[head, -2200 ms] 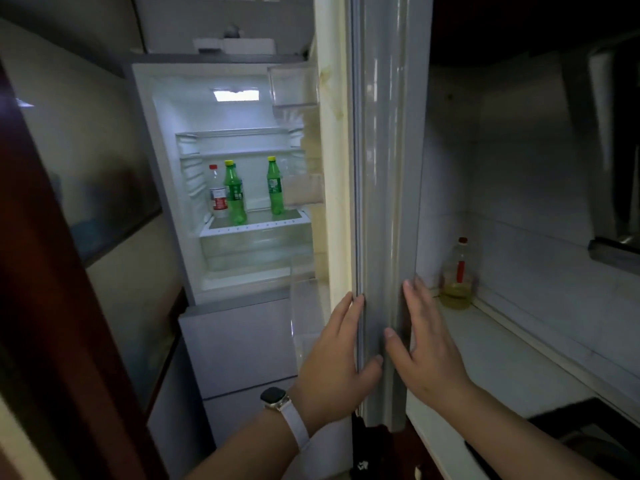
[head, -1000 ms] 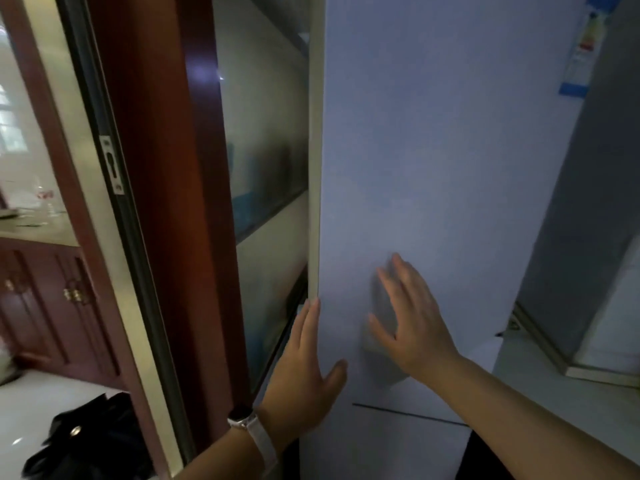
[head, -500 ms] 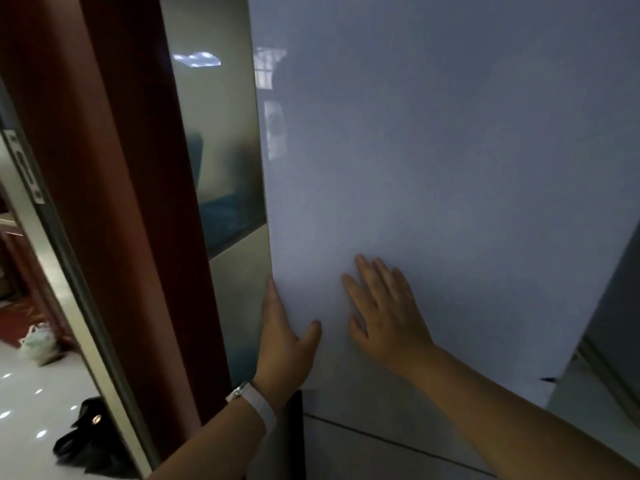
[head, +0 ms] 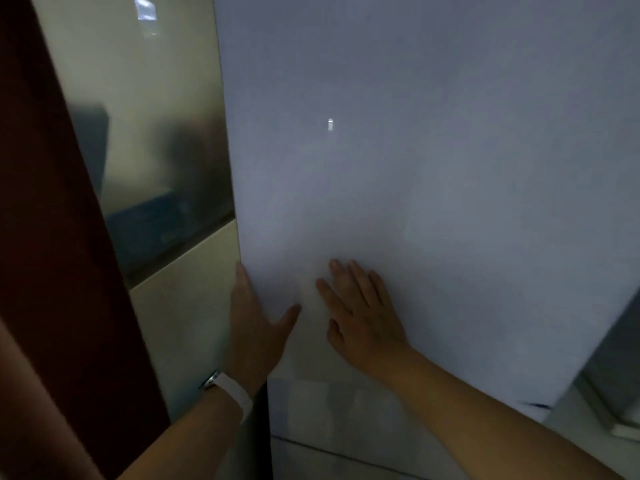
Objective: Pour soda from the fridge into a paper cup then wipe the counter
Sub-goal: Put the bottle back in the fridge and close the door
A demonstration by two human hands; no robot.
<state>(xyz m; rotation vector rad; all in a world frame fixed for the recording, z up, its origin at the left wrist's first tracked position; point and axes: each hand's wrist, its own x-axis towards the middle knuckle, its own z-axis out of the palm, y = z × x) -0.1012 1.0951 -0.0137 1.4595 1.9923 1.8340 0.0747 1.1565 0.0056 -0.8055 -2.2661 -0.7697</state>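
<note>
Dim light lies over a narrow kitchen corner, and almost all that we see is the pale blue-grey fridge door (head: pixel 433 168), its flat face filling the view from the middle to the right edge. We find a small bright reflection (head: pixel 330 124) high on that face. Our left hand (head: pixel 252 327) sits at the door's left edge, low down: the fingers run straight up along the edge and the thumb (head: pixel 289 315) is spread wide across the front face. How far the other fingers reach round the edge we cannot tell. Our right hand (head: pixel 363 317) lies flat on the front of the door just beside the left, palm down, with its fingers (head: pixel 356 278) straight and slightly fanned, holding nothing. The two hands are close together but apart. We wear a watch with a white strap (head: pixel 235 393) on the left wrist. Below the hands a seam marks the bottom of the door, and under it is a lower fridge panel (head: pixel 346 410) of the same pale colour. To the left of the fridge stands a frosted glass panel (head: pixel 145 133) with blurred dark shapes in it, and a cream panel (head: pixel 183 323) below that. Further left is a dark red-brown wooden frame (head: pixel 52 237). At the lower right corner shows a pale ledge (head: pixel 623 427), too blurred to tell more.
</note>
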